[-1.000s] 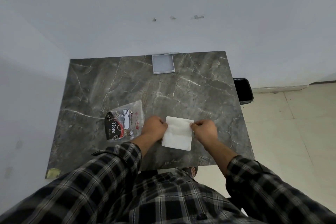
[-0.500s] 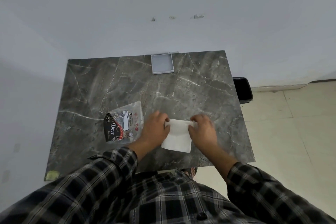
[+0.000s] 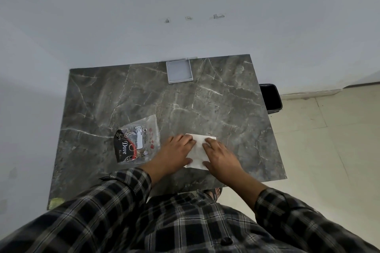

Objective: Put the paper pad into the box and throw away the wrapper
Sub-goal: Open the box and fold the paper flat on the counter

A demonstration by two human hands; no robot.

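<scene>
While my left hand (image 3: 176, 151) and right hand (image 3: 220, 155) lie flat and open on the paper pad (image 3: 197, 151) near the tabletop's front edge, probably smoothing it for the box (image 3: 179, 71), the wrapper (image 3: 138, 140) waits beside.

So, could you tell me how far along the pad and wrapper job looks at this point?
Done: the white paper pad is out of the clear printed plastic wrapper. In hand: left hand and right hand press it flat on the table. Left: pad into the grey square box, wrapper into the black bin.
</scene>
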